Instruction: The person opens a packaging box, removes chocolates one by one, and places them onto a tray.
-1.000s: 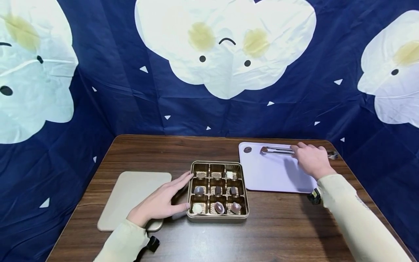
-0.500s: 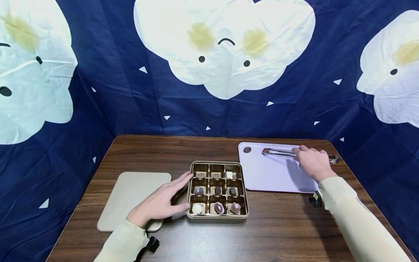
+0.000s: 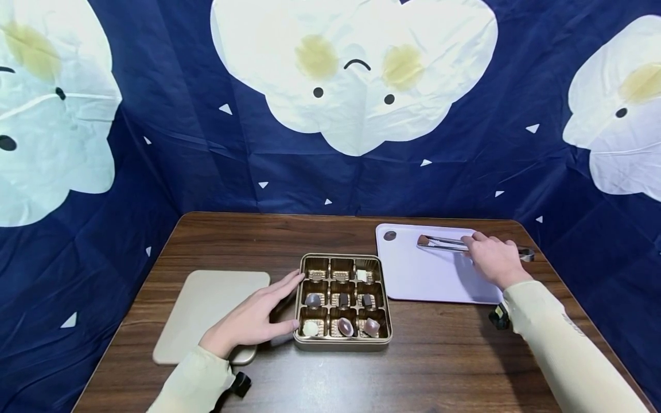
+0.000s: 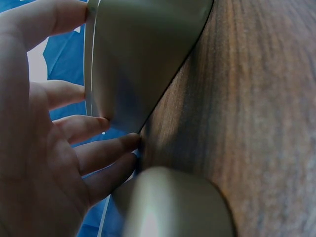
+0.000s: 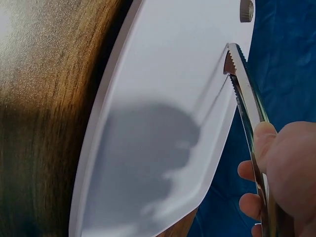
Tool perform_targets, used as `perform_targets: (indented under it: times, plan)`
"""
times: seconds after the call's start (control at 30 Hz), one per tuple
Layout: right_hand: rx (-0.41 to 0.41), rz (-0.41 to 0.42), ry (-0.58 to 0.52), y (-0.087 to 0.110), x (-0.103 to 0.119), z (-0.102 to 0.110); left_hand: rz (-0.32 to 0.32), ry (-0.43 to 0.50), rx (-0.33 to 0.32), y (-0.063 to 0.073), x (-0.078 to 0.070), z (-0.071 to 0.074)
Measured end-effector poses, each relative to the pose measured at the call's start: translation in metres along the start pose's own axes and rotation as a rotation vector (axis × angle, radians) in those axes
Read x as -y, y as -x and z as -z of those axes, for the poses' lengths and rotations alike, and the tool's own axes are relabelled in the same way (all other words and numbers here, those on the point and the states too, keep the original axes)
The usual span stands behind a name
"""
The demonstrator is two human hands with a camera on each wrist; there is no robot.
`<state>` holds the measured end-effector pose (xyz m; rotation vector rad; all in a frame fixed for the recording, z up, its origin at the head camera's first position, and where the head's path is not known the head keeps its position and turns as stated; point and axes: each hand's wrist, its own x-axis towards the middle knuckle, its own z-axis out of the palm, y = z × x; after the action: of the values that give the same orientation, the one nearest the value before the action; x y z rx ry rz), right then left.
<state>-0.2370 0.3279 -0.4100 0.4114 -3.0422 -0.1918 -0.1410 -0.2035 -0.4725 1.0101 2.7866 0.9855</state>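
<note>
My left hand (image 3: pixel 253 321) touches the left side of a gold tin (image 3: pixel 343 345), thumb and fingers spread along its wall. The tin is divided into compartments; several hold single chocolates, such as an oval brown chocolate (image 3: pixel 345 327) at the front and a white piece (image 3: pixel 362 276) at the back right. The two other back compartments show no chocolate. My right hand (image 3: pixel 494 261) grips metal tongs (image 5: pixel 249 94), their serrated tips closed around a brown chocolate (image 5: pixel 229 64). This piece overlaps the white tray (image 3: pixel 434 281) in the head view. Another dark chocolate (image 3: pixel 389 236) lies in the tray's far left corner.
Left of the tin lies a flat gold lid (image 3: pixel 206 304), partly behind my left hand. The wooden table (image 3: pixel 413 367) backs onto a blue curtain (image 3: pixel 196 160) with white cloud shapes. The tray stands at the right, near the tin's back right corner.
The tongs and the chocolate in their tips have shifted slightly right and toward me. My right hand has moved a little the same way. The left hand and tin stay put.
</note>
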Motion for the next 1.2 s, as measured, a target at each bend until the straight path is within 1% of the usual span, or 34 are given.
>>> perform_targets:
  times: [0.27,0.4,0.6,0.83,1.0,1.2]
  plan:
    - [0.003,0.005,0.004,0.001,-0.001,0.002,-0.006,-0.002,-0.004,0.000,-0.001,0.000]
    - [-0.016,0.005,-0.001,0.003,-0.001,0.002,-0.006,0.000,-0.002,0.000,-0.001,0.000]
    - [-0.075,0.007,-0.004,0.006,-0.001,0.007,0.008,0.008,0.004,0.000,-0.001,0.000]
    - [-0.160,0.030,0.000,0.009,0.003,0.015,0.019,0.017,0.008,0.000,-0.002,0.002]
    - [-0.231,0.080,0.001,0.011,0.012,0.022,0.022,0.015,0.014,0.000,-0.002,0.002]
    - [-0.325,0.144,0.018,0.011,0.030,0.033,0.019,0.010,0.010,-0.001,-0.002,0.001]
